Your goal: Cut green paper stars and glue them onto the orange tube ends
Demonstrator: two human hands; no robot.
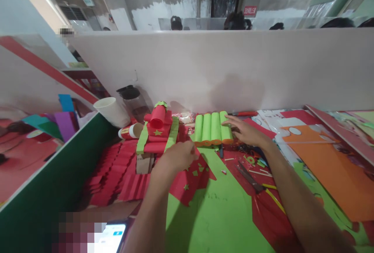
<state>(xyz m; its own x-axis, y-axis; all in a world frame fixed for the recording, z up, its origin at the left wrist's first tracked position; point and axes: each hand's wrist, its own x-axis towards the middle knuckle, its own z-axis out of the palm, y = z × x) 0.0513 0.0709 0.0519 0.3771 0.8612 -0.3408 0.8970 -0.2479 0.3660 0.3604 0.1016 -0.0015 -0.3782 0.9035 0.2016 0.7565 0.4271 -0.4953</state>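
Note:
Four bright green paper rolls [212, 128] with orange ends lie side by side near the partition. My right hand [244, 128] is at their right end, its fingers apart and the fingertips at the last roll. My left hand [182, 155] is just below and left of the rolls, over red paper, with its fingers bent; what they hold, if anything, is hidden. To its left stands a red and green paper model [157, 130] with a star, resting on a cardboard block [144, 163]. A large green sheet [213, 206] spreads across the front.
Scissors [258, 187] with yellow handles lie open on red paper at the right. Orange card [330, 171] is beyond them. A white cup [112, 112], folded red strips [117, 171] and a phone [112, 237] are at left. A partition [204, 70] stands behind.

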